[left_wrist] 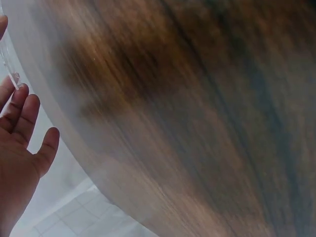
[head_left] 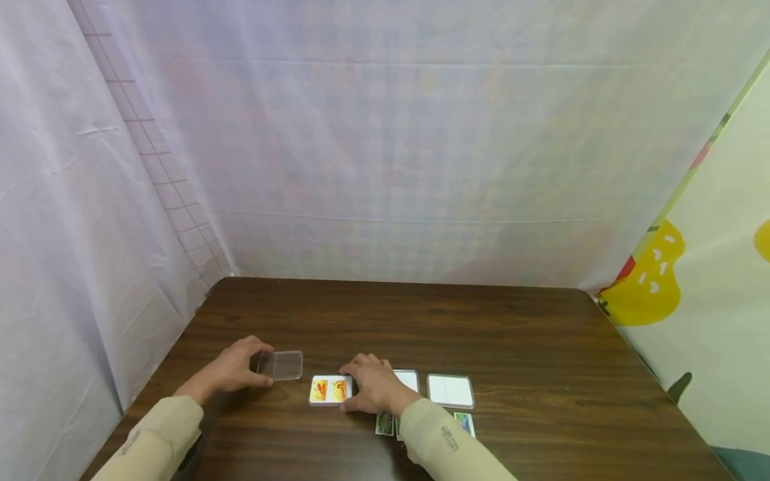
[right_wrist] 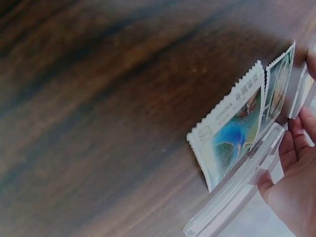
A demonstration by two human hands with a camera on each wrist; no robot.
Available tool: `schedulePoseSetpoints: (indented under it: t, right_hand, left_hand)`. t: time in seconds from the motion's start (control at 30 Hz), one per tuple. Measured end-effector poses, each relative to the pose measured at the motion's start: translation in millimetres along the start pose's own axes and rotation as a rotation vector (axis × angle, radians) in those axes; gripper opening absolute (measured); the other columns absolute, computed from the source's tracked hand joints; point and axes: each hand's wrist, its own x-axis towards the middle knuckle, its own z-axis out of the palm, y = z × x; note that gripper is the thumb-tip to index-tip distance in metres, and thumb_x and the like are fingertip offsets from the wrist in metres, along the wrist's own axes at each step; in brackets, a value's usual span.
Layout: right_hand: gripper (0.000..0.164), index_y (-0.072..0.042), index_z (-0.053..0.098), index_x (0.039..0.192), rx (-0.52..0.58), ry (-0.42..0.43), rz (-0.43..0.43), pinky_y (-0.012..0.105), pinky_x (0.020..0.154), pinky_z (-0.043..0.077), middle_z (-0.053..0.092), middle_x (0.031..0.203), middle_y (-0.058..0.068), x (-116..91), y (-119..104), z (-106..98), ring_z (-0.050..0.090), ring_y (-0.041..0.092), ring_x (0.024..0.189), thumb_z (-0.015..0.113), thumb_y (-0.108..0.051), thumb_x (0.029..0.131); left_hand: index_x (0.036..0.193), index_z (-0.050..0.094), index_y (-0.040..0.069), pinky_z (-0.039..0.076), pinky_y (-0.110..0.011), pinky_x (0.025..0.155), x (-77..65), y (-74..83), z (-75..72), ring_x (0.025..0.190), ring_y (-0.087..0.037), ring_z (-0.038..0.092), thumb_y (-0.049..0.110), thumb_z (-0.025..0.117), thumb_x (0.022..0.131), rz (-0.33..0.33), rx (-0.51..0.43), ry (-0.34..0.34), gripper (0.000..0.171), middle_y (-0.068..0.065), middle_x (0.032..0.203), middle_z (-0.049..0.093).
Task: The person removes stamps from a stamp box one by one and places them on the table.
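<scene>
My left hand (head_left: 240, 365) pinches a clear plastic case lid (head_left: 289, 366) by its left end, over the left part of the table. In the left wrist view, fingertips of that left hand (left_wrist: 22, 143) meet the lid's thin edge. Two orange stamps lie in a white-backed stamp case (head_left: 330, 395). My right hand (head_left: 377, 386) grips this case at its right end, thumb on the near edge and fingers on the far one. Beneath the right hand, a second white-backed case (head_left: 406, 379) is partly hidden. The right wrist view shows the right hand (right_wrist: 296, 168) close above a case edge.
A further white-backed case (head_left: 450, 391) lies to the right. Loose stamps lie nearer me: a green one (head_left: 384, 423), a blue-green one (head_left: 466, 423) and one mostly hidden by my sleeve. The brown wooden table (head_left: 511, 334) ends at white curtains (head_left: 391, 167).
</scene>
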Motion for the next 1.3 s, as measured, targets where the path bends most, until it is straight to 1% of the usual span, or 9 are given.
schedulePoseSetpoints:
  t: [0.2,0.27,0.37,0.5,0.6,0.8,1.0,1.1,1.3]
  right_hand:
    - [0.063,-0.019,0.062,0.132,-0.009,0.009,-0.011,0.043,0.101,0.037,0.057,0.128,-0.001,-0.2,0.4,0.3,0.049,0.018,0.120,0.080,-0.046,0.078]
    - [0.063,-0.020,0.062,0.131,-0.011,0.012,-0.012,0.043,0.100,0.037,0.057,0.128,-0.001,-0.7,0.2,-0.2,0.049,0.018,0.120,0.080,-0.046,0.078]
    - [0.062,-0.019,0.062,0.131,-0.007,0.014,-0.013,0.043,0.100,0.037,0.057,0.127,-0.001,-1.1,-0.2,-0.4,0.049,0.018,0.120,0.081,-0.046,0.078]
    - [0.062,-0.019,0.062,0.131,0.002,0.007,-0.006,0.044,0.101,0.037,0.056,0.128,-0.002,-1.1,-0.6,-0.5,0.048,0.019,0.120,0.080,-0.045,0.078]
    - [0.062,-0.020,0.061,0.132,0.007,-0.004,0.005,0.044,0.103,0.036,0.055,0.129,-0.002,-1.2,-0.7,-0.8,0.048,0.018,0.122,0.080,-0.045,0.079]
    - [0.062,-0.021,0.061,0.133,0.006,-0.009,0.012,0.045,0.104,0.035,0.055,0.130,-0.002,-1.2,-0.9,0.1,0.047,0.019,0.123,0.079,-0.046,0.079]
    - [0.063,-0.022,0.061,0.133,0.004,-0.010,0.014,0.046,0.104,0.035,0.055,0.131,-0.002,-0.9,-0.3,0.8,0.047,0.019,0.124,0.080,-0.047,0.079]
    - [0.063,-0.021,0.061,0.133,0.005,-0.009,0.013,0.046,0.104,0.035,0.055,0.130,-0.002,-0.9,0.0,0.9,0.047,0.019,0.123,0.080,-0.047,0.079]
    - [0.062,-0.021,0.060,0.134,0.016,-0.014,0.012,0.045,0.104,0.035,0.055,0.131,-0.001,-1.1,-0.6,-0.5,0.047,0.019,0.123,0.079,-0.046,0.080]
  left_hand:
    - [0.113,0.066,-0.001,0.047,-0.043,0.081,6.5,-2.1,1.5,0.092,-0.024,0.055,0.029,0.087,0.068,0.009,0.005,-0.002,0.058,-0.004,0.101,0.058]
    - [0.113,0.066,0.000,0.047,-0.044,0.082,9.3,-2.5,2.7,0.092,-0.024,0.055,0.030,0.087,0.068,0.002,0.012,-0.005,0.059,-0.004,0.101,0.058]
    - [0.114,0.066,0.000,0.046,-0.050,0.082,13.1,-3.2,4.8,0.094,-0.025,0.055,0.032,0.086,0.068,-0.009,0.035,-0.013,0.059,-0.004,0.101,0.058]
    - [0.115,0.066,0.002,0.043,-0.059,0.083,17.4,-2.9,7.5,0.098,-0.027,0.055,0.033,0.085,0.069,-0.041,0.050,-0.030,0.059,-0.004,0.103,0.058]
    - [0.116,0.066,0.002,0.042,-0.061,0.084,19.4,-1.1,8.3,0.100,-0.029,0.055,0.032,0.085,0.069,-0.054,0.048,-0.039,0.060,-0.004,0.104,0.058]
    - [0.117,0.065,0.000,0.042,-0.060,0.082,19.4,0.7,7.7,0.103,-0.034,0.055,0.028,0.085,0.069,-0.056,0.052,-0.035,0.059,-0.008,0.107,0.059]
    - [0.123,0.062,-0.001,0.040,-0.065,0.086,18.4,0.7,6.8,0.111,-0.041,0.053,0.028,0.085,0.071,-0.066,0.054,-0.041,0.064,-0.015,0.115,0.059]
    - [0.125,0.061,0.000,0.039,-0.065,0.088,18.2,1.3,6.4,0.112,-0.041,0.052,0.029,0.085,0.071,-0.073,0.048,-0.040,0.066,-0.015,0.117,0.059]
    - [0.126,0.061,0.001,0.040,-0.064,0.088,18.3,2.1,6.6,0.113,-0.040,0.052,0.031,0.084,0.073,-0.067,0.052,-0.019,0.065,-0.014,0.117,0.059]
